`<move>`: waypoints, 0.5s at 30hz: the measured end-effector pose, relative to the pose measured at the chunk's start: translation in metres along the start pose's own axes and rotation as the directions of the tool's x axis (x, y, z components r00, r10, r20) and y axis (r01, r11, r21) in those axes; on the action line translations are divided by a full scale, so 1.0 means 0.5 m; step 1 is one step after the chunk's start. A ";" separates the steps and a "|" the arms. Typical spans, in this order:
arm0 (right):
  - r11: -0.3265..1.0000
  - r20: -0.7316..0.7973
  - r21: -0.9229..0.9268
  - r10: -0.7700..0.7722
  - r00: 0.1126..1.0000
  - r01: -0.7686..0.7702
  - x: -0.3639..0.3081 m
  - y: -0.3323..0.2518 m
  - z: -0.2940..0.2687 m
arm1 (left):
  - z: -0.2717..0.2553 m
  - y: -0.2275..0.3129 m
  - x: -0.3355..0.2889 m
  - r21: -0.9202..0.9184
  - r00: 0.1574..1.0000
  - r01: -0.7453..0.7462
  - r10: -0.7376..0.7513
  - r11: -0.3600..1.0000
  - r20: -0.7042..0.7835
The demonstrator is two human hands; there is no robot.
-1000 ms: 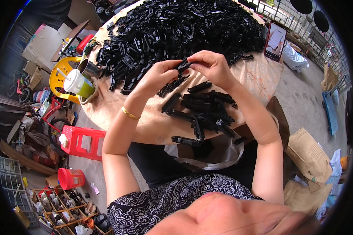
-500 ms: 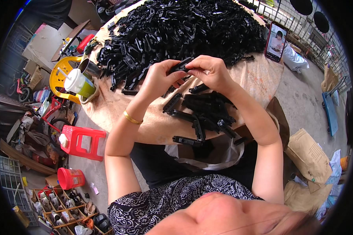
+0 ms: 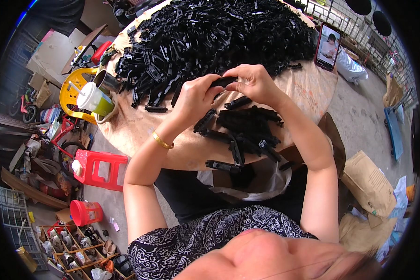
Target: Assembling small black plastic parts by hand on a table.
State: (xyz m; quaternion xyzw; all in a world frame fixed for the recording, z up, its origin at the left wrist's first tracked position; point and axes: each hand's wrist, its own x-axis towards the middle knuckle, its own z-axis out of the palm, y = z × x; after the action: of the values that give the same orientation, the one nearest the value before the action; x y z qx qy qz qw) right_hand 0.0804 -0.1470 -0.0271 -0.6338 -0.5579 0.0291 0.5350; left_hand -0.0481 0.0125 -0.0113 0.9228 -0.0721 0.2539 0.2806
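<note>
Both my hands are raised over the table, closed on one small black plastic part (image 3: 224,82). Its left end is in the fingers of my left hand (image 3: 195,97); my right hand (image 3: 254,85) pinches the other end between thumb and fingers. Fingers cover much of the part, so its exact kind is unclear. Just beyond my hands rises a big heap of similar black plastic parts (image 3: 214,39). Nearer to me, a smaller loose group of black parts (image 3: 247,125) lies by the table's near edge, below my right hand.
A pale cloth covers the round table (image 3: 130,133). An open bag (image 3: 270,182) sits at my lap under its edge. Left are a drink cup (image 3: 94,99) on a yellow chair (image 3: 70,93), a red stool (image 3: 100,170) and a red bucket (image 3: 86,212). A phone (image 3: 328,48) stands at right.
My left hand has turned and shifted slightly, and my right hand has moved a little left and up. The black part is now more covered by fingers.
</note>
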 end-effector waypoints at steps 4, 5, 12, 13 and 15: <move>0.981 0.094 0.156 0.099 0.991 -0.112 -0.003 0.013 -0.010 | -0.008 0.007 0.005 -0.098 0.979 0.168 -0.155 0.981 0.130; 0.963 0.155 0.218 0.125 0.980 -0.157 0.005 0.014 -0.016 | -0.014 0.012 0.004 -0.084 0.984 0.152 -0.143 0.985 0.105; 0.970 0.297 -0.195 0.198 0.934 -0.144 -0.120 -0.045 -0.062 | -0.010 0.059 -0.120 -0.091 0.982 0.177 -0.169 0.980 0.089; 0.955 0.256 -0.282 0.162 0.953 -0.087 -0.142 -0.054 -0.047 | -0.008 0.075 -0.135 -0.088 0.963 0.211 -0.191 0.974 0.192; 0.925 0.152 -0.370 0.155 0.976 -0.089 -0.181 -0.084 -0.016 | 0.016 0.086 -0.162 0.106 0.985 0.006 -0.024 0.994 0.169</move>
State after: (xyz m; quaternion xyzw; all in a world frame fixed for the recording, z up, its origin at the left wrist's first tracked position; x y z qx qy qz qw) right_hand 0.0232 -0.2271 -0.0443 -0.7496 -0.5588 0.0161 0.3544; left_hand -0.1260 -0.0284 -0.0377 0.9551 -0.0753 0.1756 0.2264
